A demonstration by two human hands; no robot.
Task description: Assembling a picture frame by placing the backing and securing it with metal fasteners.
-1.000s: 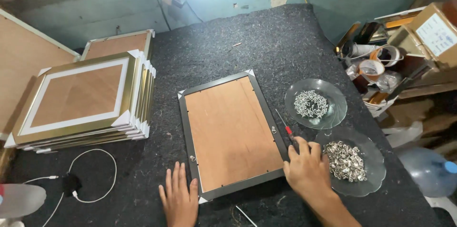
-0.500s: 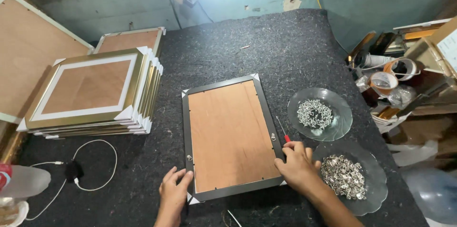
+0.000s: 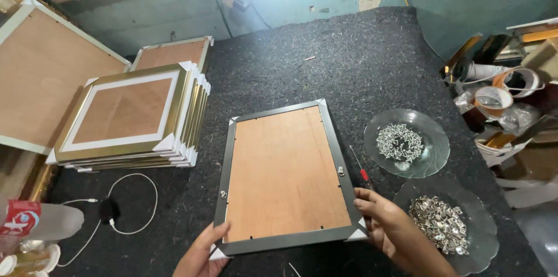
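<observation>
A grey picture frame (image 3: pixel 288 175) lies face down on the dark felt table (image 3: pixel 325 62), its brown backing board up. My left hand (image 3: pixel 200 254) grips its near left corner. My right hand (image 3: pixel 389 227) holds its near right corner, fingers curled on the edge. A red-handled screwdriver (image 3: pixel 360 169) lies just beside the frame's right edge, above my right hand. White corner guards show at the frame's corners.
Two glass plates sit at right: the farther one (image 3: pixel 433 137) holds small screws, the nearer (image 3: pixel 485 236) metal clips. A stack of gold frames (image 3: pixel 131 117) stands at left, with a white cable (image 3: pixel 133 207) in front. Tape rolls (image 3: pixel 494 99) clutter the right side.
Both hands have moved from the frame's lower edge out to its two near corners. The view has shifted closer to the frame, which sits slightly turned.
</observation>
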